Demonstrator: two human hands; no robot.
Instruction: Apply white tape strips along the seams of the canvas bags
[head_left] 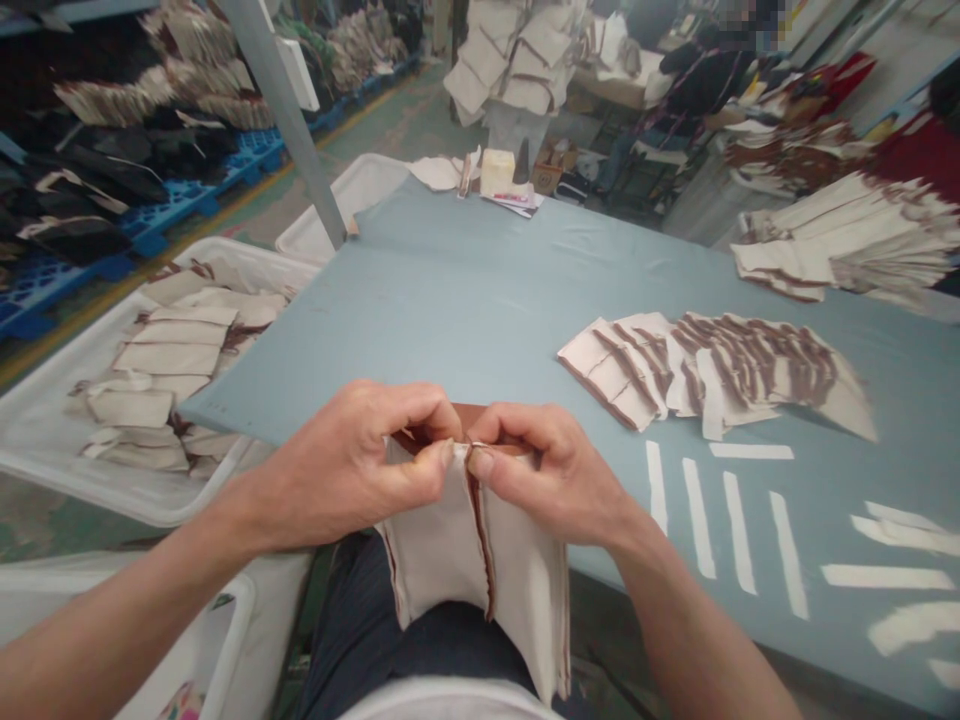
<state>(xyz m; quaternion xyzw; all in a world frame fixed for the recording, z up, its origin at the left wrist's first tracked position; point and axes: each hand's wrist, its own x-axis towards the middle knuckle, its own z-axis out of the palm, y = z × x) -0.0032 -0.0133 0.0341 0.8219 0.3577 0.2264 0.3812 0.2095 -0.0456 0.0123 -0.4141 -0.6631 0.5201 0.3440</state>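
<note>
A sewn piece of cream fabric with brown edges (439,560) hangs over my lap at the table's near edge. A brown seam runs down its middle. My left hand (367,465) pinches the top edge just left of that seam, thumb in front and fingers behind. My right hand (536,465) pinches the same edge right beside the seam, its thumb close to the left one. Both hands are closed and almost touch each other. What lies between the fingertips is mostly covered. Brown material shows behind the fingers.
On the blue table (450,290), a fanned row of similar pieces (712,370) lies to the right, with several white strips (739,530) nearer me. A white bin (150,490) of pieces stands left, near a metal post (292,110). A person (697,90) sits at the back.
</note>
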